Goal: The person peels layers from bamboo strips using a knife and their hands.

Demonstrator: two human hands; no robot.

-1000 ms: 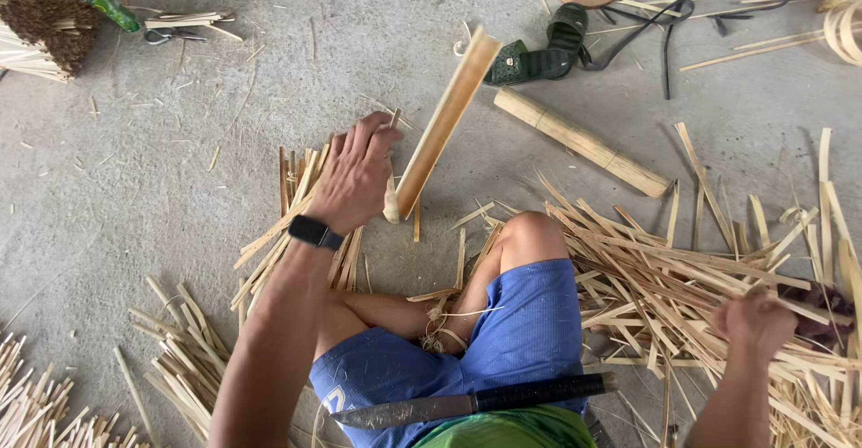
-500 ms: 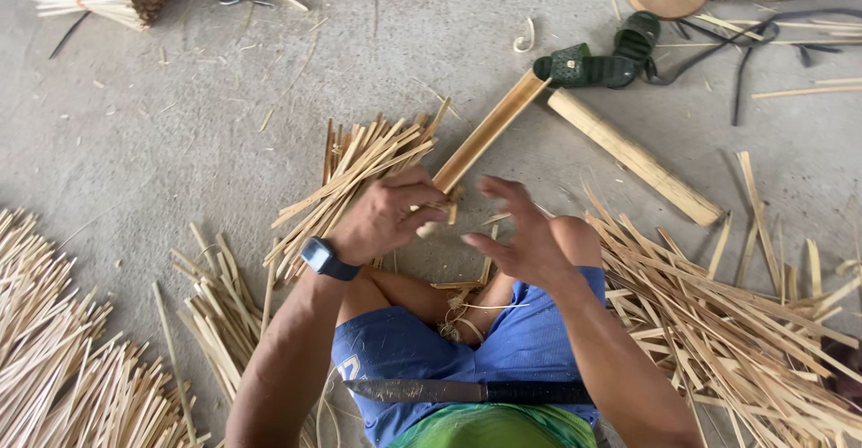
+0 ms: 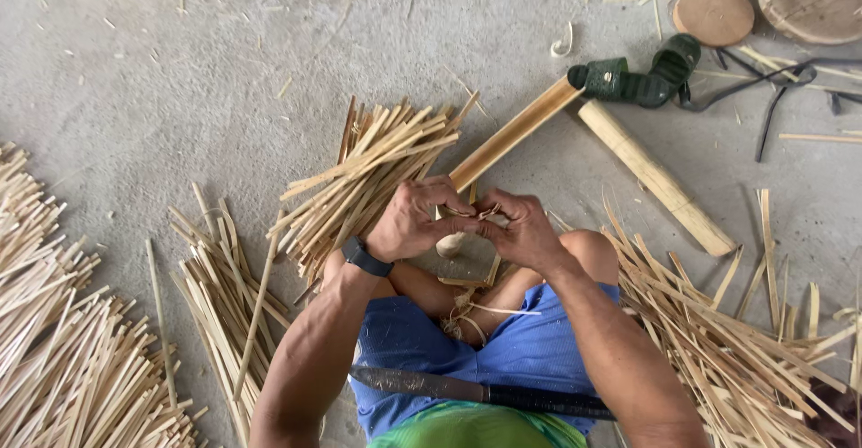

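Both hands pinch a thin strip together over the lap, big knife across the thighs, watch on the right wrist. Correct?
Not quite: the head view shows the watch on the left wrist, not the right. The rest holds: left hand and right hand meet on a thin strip, and the big knife lies across the thighs.

We held both hands together in front of us, low over our folded legs. Our left hand (image 3: 415,221) was curled, knuckles up, fingers bent inward toward the right. Our right hand (image 3: 518,228) mirrored it, fingers bent toward the left, and the fingertips of both met in a pinch at the middle. Both forearms angled inward from the lower edge, elbows apart, wrists bent slightly. Our left wrist bore a dark watch (image 3: 366,257).
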